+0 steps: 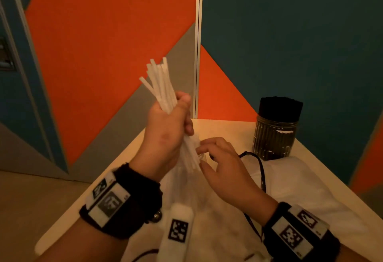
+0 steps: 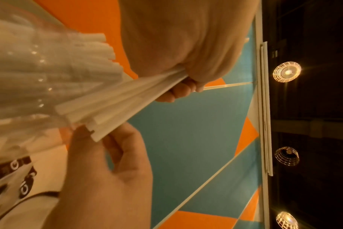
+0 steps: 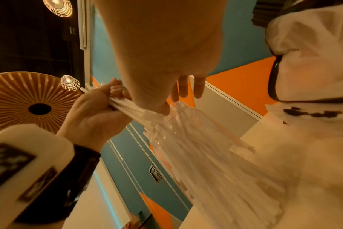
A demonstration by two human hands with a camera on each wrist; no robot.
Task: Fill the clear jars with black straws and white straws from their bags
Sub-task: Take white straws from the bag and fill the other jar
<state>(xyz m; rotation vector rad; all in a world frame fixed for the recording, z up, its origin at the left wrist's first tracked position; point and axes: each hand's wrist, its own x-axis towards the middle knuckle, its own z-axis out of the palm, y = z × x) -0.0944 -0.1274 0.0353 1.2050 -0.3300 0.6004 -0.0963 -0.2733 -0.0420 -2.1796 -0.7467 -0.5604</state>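
Observation:
My left hand [image 1: 176, 116] is raised over the table and grips a bunch of white straws [image 1: 160, 83] that fan out above the fist. Their lower ends [image 2: 100, 114] reach down to the mouth of a clear plastic bag [image 3: 206, 148] holding more white straws. My right hand [image 1: 207, 154] is at that mouth, thumb and curled fingers pinching the bag's neck beside the straw ends. A clear jar [image 1: 274, 137] packed with black straws stands at the back right of the table.
A white cloth bag [image 1: 306, 181] with a black drawstring lies on the white table [image 1: 223, 127] in front of the jar. Orange, grey and teal wall panels stand close behind. The table's left edge [image 1: 87, 195] drops to the floor.

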